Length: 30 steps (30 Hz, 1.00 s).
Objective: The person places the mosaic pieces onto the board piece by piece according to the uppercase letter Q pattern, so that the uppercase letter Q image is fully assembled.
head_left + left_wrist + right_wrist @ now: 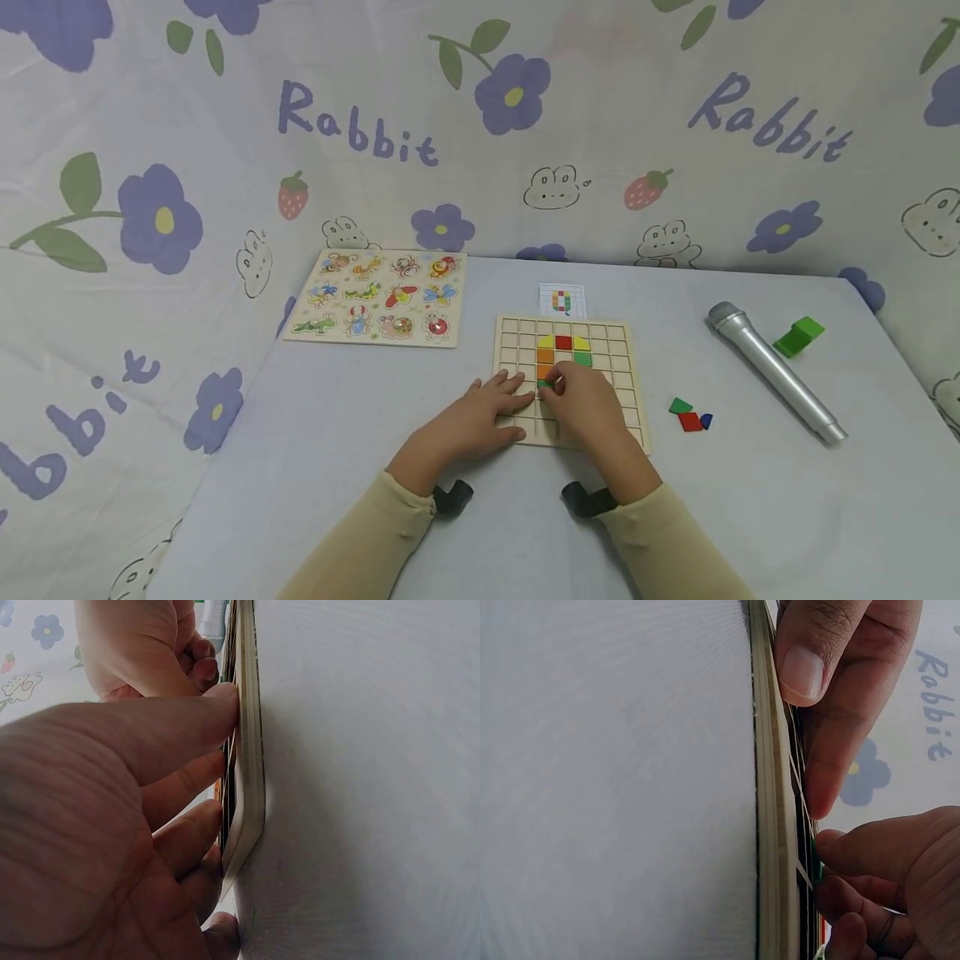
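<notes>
A wooden grid board (pixel 622 333) lies on the table with a red square (pixel 563 342), two yellow pieces, two orange squares (pixel 545 356) and a green square (pixel 582 358) set in its cells. My right hand (pixel 588 404) is over the middle of the board, pinching a small green piece (pixel 544 384) between thumb and fingers, just below the lower orange square. In the right wrist view the green piece (pixel 817 859) shows at those fingertips. Spread across the board's left side, my left hand (pixel 480 417) rests with fingers extended.
A pattern card (pixel 561 301) stands behind the board. An insect puzzle board (pixel 375 298) lies back left. To the right are loose green, red (pixel 690 422) and blue pieces, a silver microphone (pixel 780 375) and a green block (pixel 799 336).
</notes>
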{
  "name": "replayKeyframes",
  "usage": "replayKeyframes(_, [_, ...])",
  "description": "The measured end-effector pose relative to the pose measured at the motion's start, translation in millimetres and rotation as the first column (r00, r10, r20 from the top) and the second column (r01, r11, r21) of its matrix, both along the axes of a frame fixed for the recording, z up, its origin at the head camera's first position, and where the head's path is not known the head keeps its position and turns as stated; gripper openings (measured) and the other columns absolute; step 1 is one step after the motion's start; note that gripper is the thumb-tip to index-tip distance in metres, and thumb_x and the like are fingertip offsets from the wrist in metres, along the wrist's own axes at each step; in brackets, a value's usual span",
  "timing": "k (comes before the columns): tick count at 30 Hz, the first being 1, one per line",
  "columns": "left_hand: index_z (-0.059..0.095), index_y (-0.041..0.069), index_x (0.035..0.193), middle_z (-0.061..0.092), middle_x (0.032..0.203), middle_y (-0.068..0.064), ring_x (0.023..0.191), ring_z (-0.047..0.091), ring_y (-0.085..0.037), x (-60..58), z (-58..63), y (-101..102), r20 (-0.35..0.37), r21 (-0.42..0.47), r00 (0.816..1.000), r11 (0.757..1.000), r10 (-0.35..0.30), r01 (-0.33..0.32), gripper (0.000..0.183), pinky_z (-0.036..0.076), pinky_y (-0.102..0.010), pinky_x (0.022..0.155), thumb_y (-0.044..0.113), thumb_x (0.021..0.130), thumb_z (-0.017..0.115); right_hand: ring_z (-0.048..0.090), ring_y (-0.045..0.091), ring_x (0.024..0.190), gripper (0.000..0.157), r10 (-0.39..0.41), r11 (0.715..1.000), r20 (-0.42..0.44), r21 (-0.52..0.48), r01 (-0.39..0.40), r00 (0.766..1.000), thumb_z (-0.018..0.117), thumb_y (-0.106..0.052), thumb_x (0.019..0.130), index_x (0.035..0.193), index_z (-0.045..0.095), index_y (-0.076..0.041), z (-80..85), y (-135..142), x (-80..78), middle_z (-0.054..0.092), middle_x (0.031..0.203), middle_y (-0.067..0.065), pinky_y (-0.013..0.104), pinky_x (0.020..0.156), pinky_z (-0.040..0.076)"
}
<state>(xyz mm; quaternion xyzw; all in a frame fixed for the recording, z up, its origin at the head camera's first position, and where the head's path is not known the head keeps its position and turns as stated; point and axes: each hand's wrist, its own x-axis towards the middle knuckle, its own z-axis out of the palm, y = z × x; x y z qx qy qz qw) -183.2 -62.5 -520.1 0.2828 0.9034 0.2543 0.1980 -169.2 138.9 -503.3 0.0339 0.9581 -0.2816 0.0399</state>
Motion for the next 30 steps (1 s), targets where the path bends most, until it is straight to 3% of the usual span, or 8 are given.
replayKeyframes(13, [0.054,0.026,0.163,0.031,0.18,0.004,0.172,0.014,-0.02,0.5,1.8,-1,-0.001,0.0,1.0,1.0,-0.01,0.01,0.061,0.011,-0.05,0.14,0.032,0.106,0.072,0.061,0.022,0.081,0.016,0.031,1.0,-0.056,0.002,-0.031,0.998,0.079,-0.02,0.1,0.111,0.08,-0.007,-2.2,2,0.8,0.072,0.086,0.004,0.036,0.072,0.051])
replayKeyframes(19, [0.053,0.027,0.163,0.03,0.18,0.005,0.172,0.013,-0.02,0.6,1.4,0,0.01,-0.004,1.0,1.0,-0.008,0.008,0.061,0.011,-0.05,0.14,0.033,0.106,0.072,0.063,0.024,0.084,0.028,-0.031,0.999,-0.047,-0.027,0.029,0.998,0.077,-0.025,0.103,0.125,0.077,-0.009,12.0,14,5.5,0.074,0.095,0.007,0.035,0.072,0.053])
replayKeyframes(24, [0.052,0.027,0.164,0.028,0.181,0.005,0.172,0.012,-0.019,0.6,1.9,0,0.022,0.001,1.0,1.0,-0.007,0.007,0.062,0.009,-0.049,0.141,0.032,0.106,0.072,0.062,0.03,0.097,0.033,-0.129,0.99,-0.08,-0.072,0.123,0.988,0.068,-0.025,0.107,0.135,0.071,-0.007,27.5,59,11.1,0.074,0.11,0.014,0.036,0.076,0.053])
replayKeyframes(30, [0.052,0.026,0.164,0.028,0.181,0.004,0.172,0.011,-0.02,1.8,3.9,1,0.037,0.006,0.999,1.0,-0.002,0.002,0.062,0.008,-0.049,0.141,0.03,0.106,0.071,0.064,0.029,0.09,0.035,-0.183,0.982,-0.079,-0.058,0.179,0.98,0.062,-0.022,0.108,0.136,0.068,-0.001,17.5,142,31.6,0.07,0.115,0.02,0.031,0.063,0.052])
